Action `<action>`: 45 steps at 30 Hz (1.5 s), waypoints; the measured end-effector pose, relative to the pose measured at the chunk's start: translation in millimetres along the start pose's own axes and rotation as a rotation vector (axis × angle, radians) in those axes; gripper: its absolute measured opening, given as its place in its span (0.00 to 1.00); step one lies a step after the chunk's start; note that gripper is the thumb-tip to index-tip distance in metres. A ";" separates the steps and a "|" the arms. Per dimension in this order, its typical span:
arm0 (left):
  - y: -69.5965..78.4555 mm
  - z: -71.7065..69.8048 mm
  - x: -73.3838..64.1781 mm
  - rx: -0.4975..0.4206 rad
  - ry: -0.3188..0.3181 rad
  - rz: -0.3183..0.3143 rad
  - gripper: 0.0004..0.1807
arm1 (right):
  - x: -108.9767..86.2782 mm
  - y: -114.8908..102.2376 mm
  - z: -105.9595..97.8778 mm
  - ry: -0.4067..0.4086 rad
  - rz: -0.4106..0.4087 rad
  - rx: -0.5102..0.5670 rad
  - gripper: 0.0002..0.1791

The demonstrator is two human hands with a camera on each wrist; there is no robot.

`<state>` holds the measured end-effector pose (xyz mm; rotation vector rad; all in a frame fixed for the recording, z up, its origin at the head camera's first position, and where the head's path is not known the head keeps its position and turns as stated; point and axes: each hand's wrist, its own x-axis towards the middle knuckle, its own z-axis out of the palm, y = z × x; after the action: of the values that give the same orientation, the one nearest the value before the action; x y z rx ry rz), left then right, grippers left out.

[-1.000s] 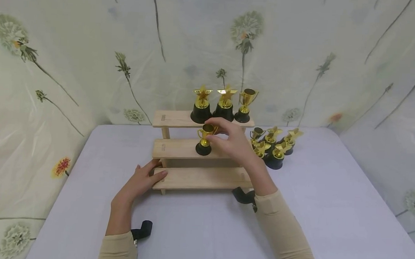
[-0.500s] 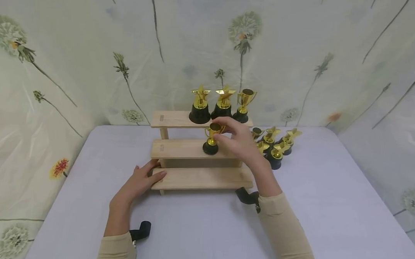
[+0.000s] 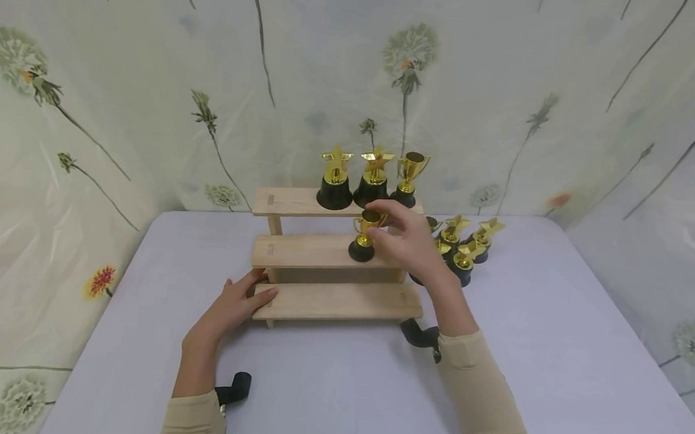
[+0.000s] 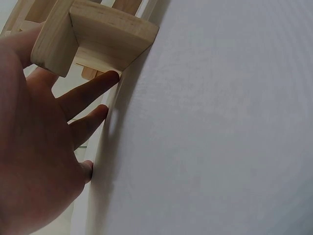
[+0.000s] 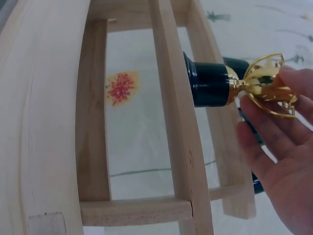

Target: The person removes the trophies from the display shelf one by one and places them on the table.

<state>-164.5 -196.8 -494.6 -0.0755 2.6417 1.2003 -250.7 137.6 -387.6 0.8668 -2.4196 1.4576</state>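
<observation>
A three-tier wooden display stand (image 3: 338, 301) is on the table, and my left hand (image 3: 233, 306) grips the left end of its lowest shelf. The thumb lies on top of that shelf. In the left wrist view the board's end (image 4: 112, 29) sits between thumb and fingers, the other fingers spread below it. With my right hand (image 3: 407, 239) I pinch a small gold trophy cup (image 3: 362, 236) by its bowl and handle. The cup is upright at the middle shelf, right of centre. In the right wrist view its black base (image 5: 210, 84) is right at the shelf's board.
On the top shelf stand two gold star trophies (image 3: 334, 187) and another trophy cup (image 3: 409, 175). Several more trophies (image 3: 463, 267) cluster on the white-covered table (image 3: 552, 329) to the right of the stand. A flower-printed sheet (image 3: 307, 66) hangs behind.
My right hand has slid the trophy cup to the right along the middle shelf, a shorter way in the last half second. The left hand keeps its place on the stand.
</observation>
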 end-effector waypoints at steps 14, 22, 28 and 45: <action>0.1 0.2 -1.2 -0.008 0.006 0.028 0.45 | -8.1 4.9 -18.0 0.059 -0.003 -0.052 0.21; 0.4 0.0 -2.4 0.002 0.007 0.018 0.46 | -10.9 8.8 -26.8 0.088 0.024 -0.092 0.20; 1.0 -0.1 -3.0 -0.001 0.005 0.010 0.46 | -14.0 12.0 -34.0 0.098 0.072 -0.110 0.21; -0.2 -0.6 -2.7 -0.005 0.005 0.011 0.45 | -19.3 16.0 -48.7 0.147 0.041 -0.100 0.22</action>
<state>-162.0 -197.5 -493.7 -0.0652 2.6466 1.2118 -250.6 192.3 -383.7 0.6676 -2.3907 1.3495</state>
